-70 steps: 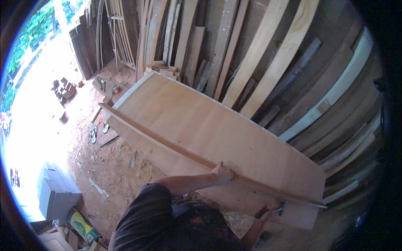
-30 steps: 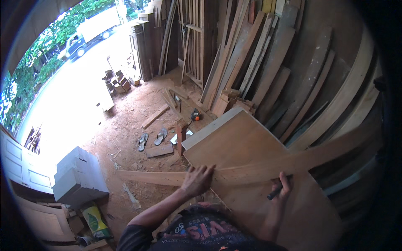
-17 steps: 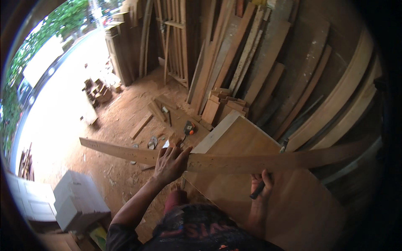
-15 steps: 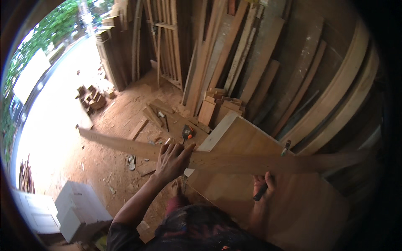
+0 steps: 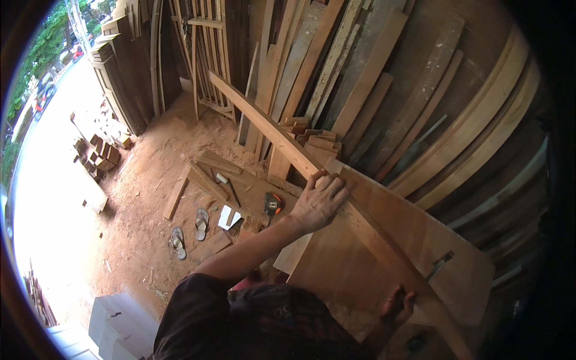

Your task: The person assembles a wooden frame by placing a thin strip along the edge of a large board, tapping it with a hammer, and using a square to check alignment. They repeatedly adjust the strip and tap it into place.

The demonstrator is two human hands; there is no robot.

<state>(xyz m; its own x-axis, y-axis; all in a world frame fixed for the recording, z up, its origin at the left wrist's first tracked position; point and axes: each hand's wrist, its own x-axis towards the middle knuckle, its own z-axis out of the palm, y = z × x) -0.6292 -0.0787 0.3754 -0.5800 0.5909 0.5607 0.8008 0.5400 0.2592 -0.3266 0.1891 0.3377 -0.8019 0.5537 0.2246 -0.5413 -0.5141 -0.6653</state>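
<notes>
A long narrow wooden plank runs diagonally from far left to near right across a pale wooden panel. My left hand is closed over the plank's upper edge near its middle. Lower down, my right hand is at the plank's near-left side, fingers curled up, partly hidden in shadow. A hammer-like tool with a thin shaft pokes out past the plank's far side. Its grip is hidden by the plank and my right hand.
Boards lean along the wall. On the sawdust-strewn ground lie sandals, a tape measure, a white sheet and offcuts. A stack of wood blocks stands left, a pale box near left.
The plank has swung from lying nearly crosswise to a steep diagonal, its left end going far and its right end near. Both hands have moved right; the right one also came nearer.
</notes>
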